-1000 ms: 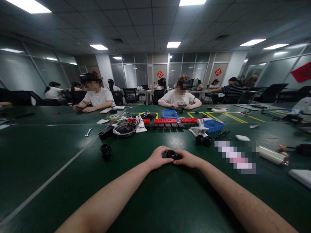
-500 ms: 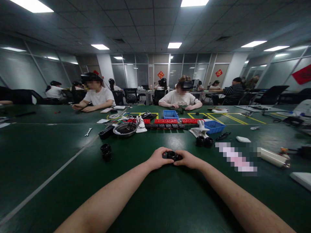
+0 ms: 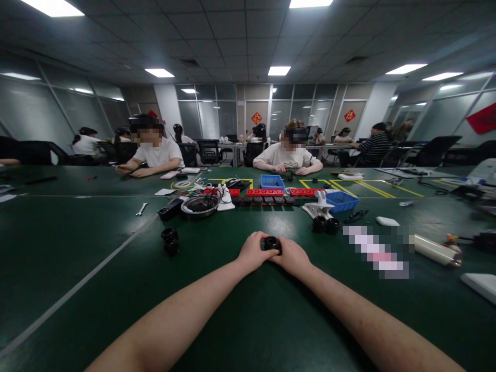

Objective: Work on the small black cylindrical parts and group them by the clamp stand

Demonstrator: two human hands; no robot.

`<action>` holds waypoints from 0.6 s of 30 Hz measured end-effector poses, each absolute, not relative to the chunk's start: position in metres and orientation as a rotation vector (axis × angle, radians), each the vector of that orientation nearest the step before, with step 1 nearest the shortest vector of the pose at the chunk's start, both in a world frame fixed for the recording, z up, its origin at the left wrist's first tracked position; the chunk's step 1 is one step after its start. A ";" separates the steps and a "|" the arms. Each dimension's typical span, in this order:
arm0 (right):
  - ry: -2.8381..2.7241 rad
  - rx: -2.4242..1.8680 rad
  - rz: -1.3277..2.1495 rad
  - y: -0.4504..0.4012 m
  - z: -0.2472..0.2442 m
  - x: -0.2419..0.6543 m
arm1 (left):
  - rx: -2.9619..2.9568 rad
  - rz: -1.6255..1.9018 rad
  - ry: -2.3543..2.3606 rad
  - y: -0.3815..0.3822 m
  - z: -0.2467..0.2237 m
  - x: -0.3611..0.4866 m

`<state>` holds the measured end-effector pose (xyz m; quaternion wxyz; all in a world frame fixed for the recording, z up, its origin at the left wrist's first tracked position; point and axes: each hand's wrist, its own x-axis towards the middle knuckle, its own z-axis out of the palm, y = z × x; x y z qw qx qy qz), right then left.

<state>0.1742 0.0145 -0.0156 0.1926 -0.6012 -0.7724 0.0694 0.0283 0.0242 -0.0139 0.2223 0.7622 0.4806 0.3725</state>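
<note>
Steadying black ring-shaped part (image 3: 273, 244) at frame centre, left hand (image 3: 253, 251) and right hand (image 3: 293, 254) clamping fingers around it, probably for two-sided control.

Dim room, ceiling panels (image 3: 279, 71) glaring, edges stretched and soft.

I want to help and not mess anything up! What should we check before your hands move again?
1. Left hand on the black round part: ok.
2. Right hand on it too: ok.
3. A hand free to pick up something else: not ok, both are busy.
4. Wrench away from the hands: ok, it lies off to the left.
5. Blue bin away from the hands: ok, it sits farther off, to the right.
6. Bottom of the black round part looks right: cannot tell, fingers and the viewing angle hide it.
</note>
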 end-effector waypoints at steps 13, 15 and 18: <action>-2.285 -1.054 1.076 0.029 0.000 0.204 | 2.182 0.825 0.946 0.033 -0.005 0.015; -2.270 -1.108 1.121 0.030 0.000 0.207 | 2.177 0.821 0.944 0.033 -0.005 0.015; -2.263 -1.151 1.129 0.031 -0.002 0.208 | 2.170 0.823 0.953 0.032 -0.004 0.015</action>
